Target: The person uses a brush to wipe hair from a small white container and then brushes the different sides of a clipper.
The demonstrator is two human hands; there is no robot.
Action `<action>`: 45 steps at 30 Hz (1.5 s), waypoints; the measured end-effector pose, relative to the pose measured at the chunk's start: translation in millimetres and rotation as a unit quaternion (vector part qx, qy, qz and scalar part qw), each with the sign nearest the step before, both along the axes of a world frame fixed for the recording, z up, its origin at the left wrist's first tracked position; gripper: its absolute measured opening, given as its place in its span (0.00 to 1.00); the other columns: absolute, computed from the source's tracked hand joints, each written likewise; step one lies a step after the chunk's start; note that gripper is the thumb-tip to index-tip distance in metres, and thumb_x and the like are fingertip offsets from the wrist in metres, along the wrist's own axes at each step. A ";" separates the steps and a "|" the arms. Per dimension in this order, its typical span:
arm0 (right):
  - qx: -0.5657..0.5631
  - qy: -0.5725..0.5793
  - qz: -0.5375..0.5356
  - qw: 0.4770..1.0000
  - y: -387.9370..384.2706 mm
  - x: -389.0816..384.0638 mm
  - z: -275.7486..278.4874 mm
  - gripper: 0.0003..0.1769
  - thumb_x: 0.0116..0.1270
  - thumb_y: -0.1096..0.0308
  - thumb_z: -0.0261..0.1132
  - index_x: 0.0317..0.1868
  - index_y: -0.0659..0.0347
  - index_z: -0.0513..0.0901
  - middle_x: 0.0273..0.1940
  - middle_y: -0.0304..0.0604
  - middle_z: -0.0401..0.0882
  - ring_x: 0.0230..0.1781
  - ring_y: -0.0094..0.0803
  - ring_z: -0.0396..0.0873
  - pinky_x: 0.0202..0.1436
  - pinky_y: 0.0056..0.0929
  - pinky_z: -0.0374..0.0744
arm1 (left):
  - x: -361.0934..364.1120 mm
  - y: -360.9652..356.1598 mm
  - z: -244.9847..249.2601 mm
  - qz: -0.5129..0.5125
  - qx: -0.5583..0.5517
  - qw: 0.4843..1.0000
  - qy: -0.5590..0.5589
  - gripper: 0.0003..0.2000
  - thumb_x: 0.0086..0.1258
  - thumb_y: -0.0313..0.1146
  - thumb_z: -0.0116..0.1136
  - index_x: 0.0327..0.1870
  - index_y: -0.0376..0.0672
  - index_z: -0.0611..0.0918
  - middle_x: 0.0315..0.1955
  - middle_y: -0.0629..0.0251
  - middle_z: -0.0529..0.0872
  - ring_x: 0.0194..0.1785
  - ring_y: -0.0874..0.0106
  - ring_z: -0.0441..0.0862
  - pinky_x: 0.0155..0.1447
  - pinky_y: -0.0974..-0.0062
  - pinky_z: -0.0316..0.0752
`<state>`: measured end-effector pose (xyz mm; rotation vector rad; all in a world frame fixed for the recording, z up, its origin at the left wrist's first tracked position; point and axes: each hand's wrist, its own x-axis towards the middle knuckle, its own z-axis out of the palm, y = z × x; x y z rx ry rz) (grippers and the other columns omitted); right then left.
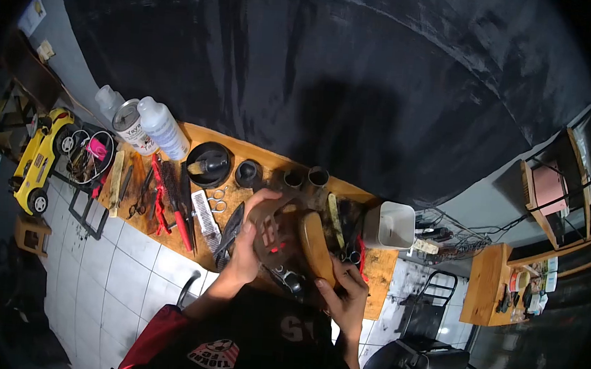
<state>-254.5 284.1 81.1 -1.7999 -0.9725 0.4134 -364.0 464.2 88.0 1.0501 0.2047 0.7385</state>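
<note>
In the head view, my right hand [347, 292] grips a brush with a smooth, curved wooden back [315, 244], held tilted over the worktable. Its bristle side faces left and is blurred and dark. My left hand [244, 246] is wrapped round the side of a brownish object with a small grid of lighter openings [269, 232]. I cannot make out what kind of thing that is. The two held things are close together in front of my chest. Under them, dark hair clippers [290, 280] lie partly hidden near the table's front edge.
On the wooden table [377, 293] are a white comb [206, 214], scissors [219, 201], a black bowl [209, 165], several bottles, red-handled tools and small dark cups. A white bin [388, 226] stands at the right. Black chairs [420, 368] and a yellow toy car [42, 160] flank the table.
</note>
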 end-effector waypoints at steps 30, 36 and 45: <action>0.031 -0.072 -0.085 0.993 9.8 6.3 -3.8 0.27 0.56 0.70 0.75 0.56 0.67 0.81 0.36 0.48 0.78 0.34 0.35 0.79 0.40 0.27 0.77 | 1.7 -1.4 -1.4 -0.071 0.063 0.993 0.068 0.30 0.79 0.52 0.31 0.72 0.37 0.55 0.67 0.52 0.63 0.70 0.61 0.64 0.72 0.66 0.57; 0.146 -0.030 0.003 0.989 5.2 4.2 -0.2 0.26 0.55 0.71 0.74 0.56 0.68 0.81 0.37 0.48 0.79 0.36 0.32 0.79 0.42 0.26 0.76 | 2.7 11.9 -12.7 -0.006 0.310 0.946 0.093 0.38 0.76 0.55 0.38 0.72 0.27 0.56 0.70 0.46 0.60 0.73 0.57 0.61 0.73 0.63 0.57; 0.081 0.094 -0.122 0.985 6.8 11.0 1.3 0.21 0.64 0.74 0.66 0.58 0.73 0.78 0.31 0.41 0.73 0.29 0.25 0.72 0.33 0.22 0.72 | -8.5 10.8 14.6 -0.106 0.115 0.985 0.079 0.62 0.50 0.77 0.55 0.71 0.25 0.57 0.66 0.45 0.67 0.68 0.57 0.69 0.70 0.62 0.64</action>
